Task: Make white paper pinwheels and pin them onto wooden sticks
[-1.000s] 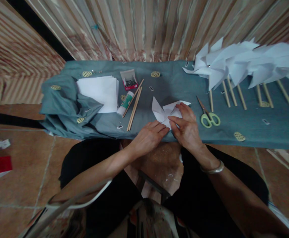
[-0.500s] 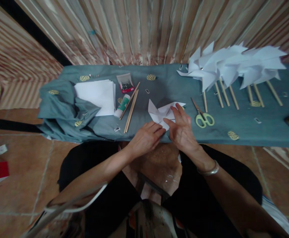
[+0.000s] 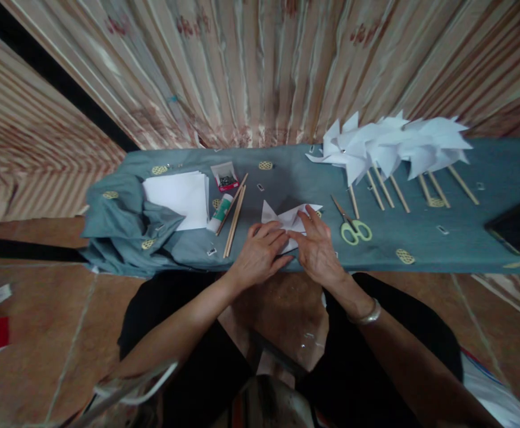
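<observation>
Two digits of the right hand [image 3: 317, 246], thumb and forefinger, rest spread apart on the folded white paper [image 3: 292, 220]; the left hand [image 3: 260, 252] lays its fingers over the paper's left part, whether pinching I cannot tell. Beneath is blue-green cloth [image 3: 287, 175]. Scissors [image 3: 351, 224] lie near the right hand, white pinwheels [image 3: 389, 145] beyond; wooden sticks [image 3: 235, 221] and a glue stick [image 3: 219, 214] lie leftward.

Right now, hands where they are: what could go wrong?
1. The folded paper lies under the left hand and right hand; uneven pressure might crease it askew.
2. The scissors lie just beyond the right hand; a sideways sweep could knock them.
3. The box stands open near the wooden sticks; a bump might spill the small pieces inside.
</observation>
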The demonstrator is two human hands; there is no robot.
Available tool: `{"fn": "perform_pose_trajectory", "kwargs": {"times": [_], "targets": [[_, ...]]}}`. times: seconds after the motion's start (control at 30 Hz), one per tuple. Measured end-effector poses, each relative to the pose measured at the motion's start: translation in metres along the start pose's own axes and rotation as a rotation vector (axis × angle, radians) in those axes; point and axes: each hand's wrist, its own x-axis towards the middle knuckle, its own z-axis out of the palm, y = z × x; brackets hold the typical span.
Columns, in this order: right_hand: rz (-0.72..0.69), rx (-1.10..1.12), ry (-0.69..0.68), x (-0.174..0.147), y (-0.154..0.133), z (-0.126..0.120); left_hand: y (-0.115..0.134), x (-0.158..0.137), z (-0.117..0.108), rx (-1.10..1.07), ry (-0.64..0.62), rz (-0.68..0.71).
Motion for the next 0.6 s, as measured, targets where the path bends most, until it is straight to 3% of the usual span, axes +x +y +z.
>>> {"fn": "perform_pose_trajectory", "kwargs": {"times": [0.6], "targets": [[0.008, 0.045, -0.034, 0.0015, 0.0001, -0.0011, 0.0010, 0.0043, -0.0011, -0.016, 0.010, -0.038]]}}
